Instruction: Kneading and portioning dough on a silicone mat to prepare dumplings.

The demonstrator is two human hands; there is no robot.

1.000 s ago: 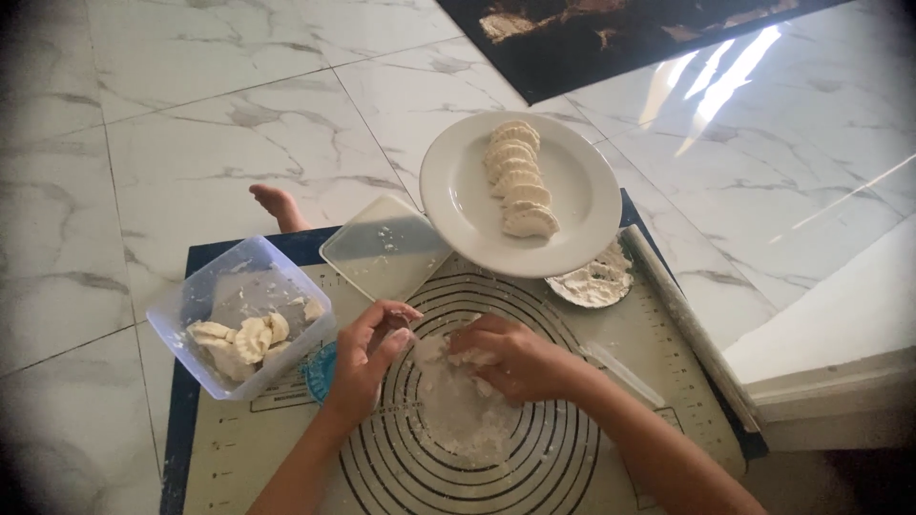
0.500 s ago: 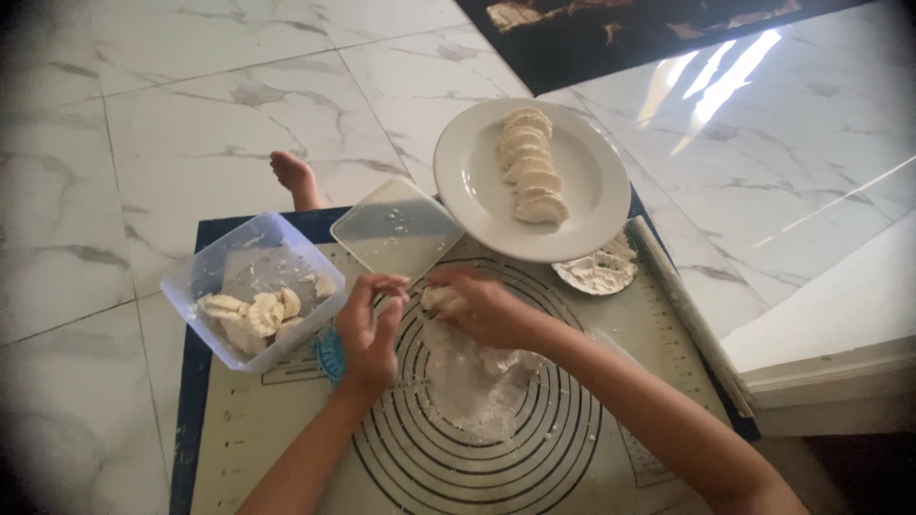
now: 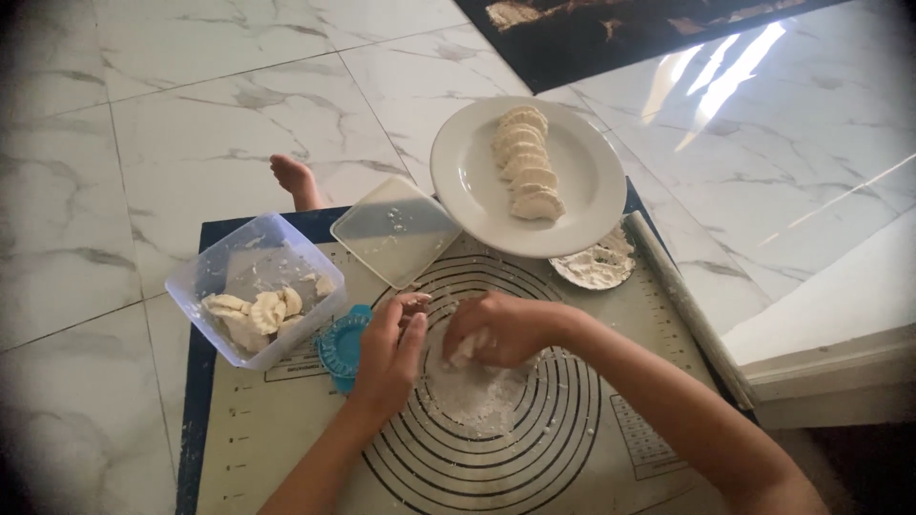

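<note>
Both hands are sitting closer together than half a second ago, and the right one is now curling into a loose fist over the floured middle of the mat.

The right hand (image 3: 496,329) is closing around a small lump of dough (image 3: 465,349), which is peeking out pale at the little-finger side of the fist; its long axis I cannot tell. The left hand (image 3: 391,355) is lying just to the left of that fist, fingers narrow and nearly straight, tips pointing away from the person and almost touching the right knuckles; it is holding nothing I can make out. So the dough is lying to the right of the left fingers, already inside the right hand, the nearer of the two.

Just left of the left hand a blue dumpling press (image 3: 340,349) is resting on the mat (image 3: 286,429). Farther left, a clear tub (image 3: 205,277) is holding dough scraps. Beyond the fingers its lid (image 3: 393,229) is lying flat, and farther still a white plate (image 3: 468,186) is carrying a row of folded dumplings (image 3: 527,160).
</note>
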